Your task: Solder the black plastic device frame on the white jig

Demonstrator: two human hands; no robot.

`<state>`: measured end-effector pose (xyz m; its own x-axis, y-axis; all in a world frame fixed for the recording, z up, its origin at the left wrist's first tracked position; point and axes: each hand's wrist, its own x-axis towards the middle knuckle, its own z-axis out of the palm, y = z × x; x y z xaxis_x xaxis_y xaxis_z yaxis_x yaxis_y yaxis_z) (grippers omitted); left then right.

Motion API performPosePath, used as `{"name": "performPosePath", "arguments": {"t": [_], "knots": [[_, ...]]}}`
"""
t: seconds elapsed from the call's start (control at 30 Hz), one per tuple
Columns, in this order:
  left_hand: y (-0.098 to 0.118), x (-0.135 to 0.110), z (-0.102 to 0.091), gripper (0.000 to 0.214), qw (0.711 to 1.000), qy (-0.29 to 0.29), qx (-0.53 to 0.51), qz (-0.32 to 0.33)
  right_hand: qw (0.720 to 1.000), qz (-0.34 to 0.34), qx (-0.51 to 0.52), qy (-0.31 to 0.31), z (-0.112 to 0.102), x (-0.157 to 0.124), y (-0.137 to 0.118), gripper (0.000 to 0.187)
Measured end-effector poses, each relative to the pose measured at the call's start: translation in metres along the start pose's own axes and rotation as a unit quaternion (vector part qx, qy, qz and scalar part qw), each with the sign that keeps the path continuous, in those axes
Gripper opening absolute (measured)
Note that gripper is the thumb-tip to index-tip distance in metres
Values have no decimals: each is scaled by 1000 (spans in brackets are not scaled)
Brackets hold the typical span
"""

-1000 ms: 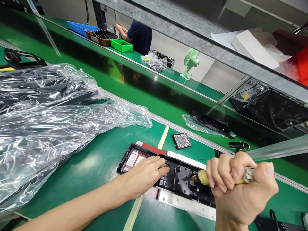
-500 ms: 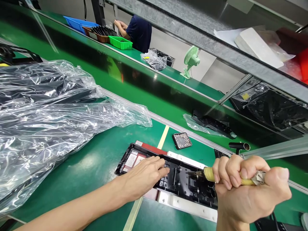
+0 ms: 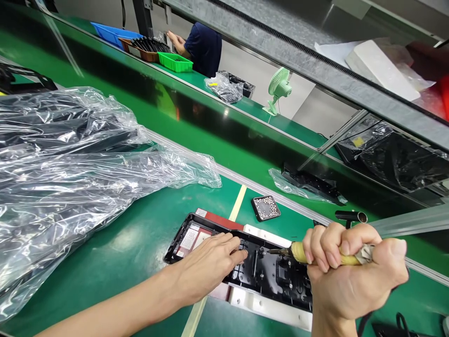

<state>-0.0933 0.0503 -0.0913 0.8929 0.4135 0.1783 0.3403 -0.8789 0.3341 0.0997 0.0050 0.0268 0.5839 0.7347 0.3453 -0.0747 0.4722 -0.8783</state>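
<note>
A long black plastic housing [image 3: 257,264] lies open side up, showing posts and ribs inside. My left hand [image 3: 213,260] rests across its middle, fingers slightly bent and apart, tips down inside the shell; what lies under the palm is hidden. In my right hand [image 3: 347,267] is a screwdriver [image 3: 298,252] with a yellow-wrapped handle, my fingers closed round it. Its dark pointed tip slants left over the housing; I cannot tell whether it touches. Under the housing are a white fixture [image 3: 270,306] and a reddish-brown board [image 3: 219,292].
A small black tray [image 3: 266,208] of tiny metal screws stands behind the housing. Plastic-wrapped dark parts [image 3: 87,178] cover the left side. Along the back runs a metal rail [image 3: 245,179]. A co-worker [image 3: 205,49], bins and a green fan [image 3: 278,89] are beyond; a shelf hangs overhead.
My right hand and the screwdriver have shifted slightly left. The housing's left end sits a little lower and further left in view, while my left hand stays on it.
</note>
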Motion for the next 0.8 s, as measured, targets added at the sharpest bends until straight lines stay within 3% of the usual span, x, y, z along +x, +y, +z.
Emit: {"name": "performPosePath", "arguments": {"t": [0.57,0.8], "knots": [[0,-1,-2,51,999,-28,-25,-5,998,20,12,-59,6,-5,9,47],[1,0,4,35,1000,-10,-22,-17,997,22,8,-79,13,-8,17,47]]}}
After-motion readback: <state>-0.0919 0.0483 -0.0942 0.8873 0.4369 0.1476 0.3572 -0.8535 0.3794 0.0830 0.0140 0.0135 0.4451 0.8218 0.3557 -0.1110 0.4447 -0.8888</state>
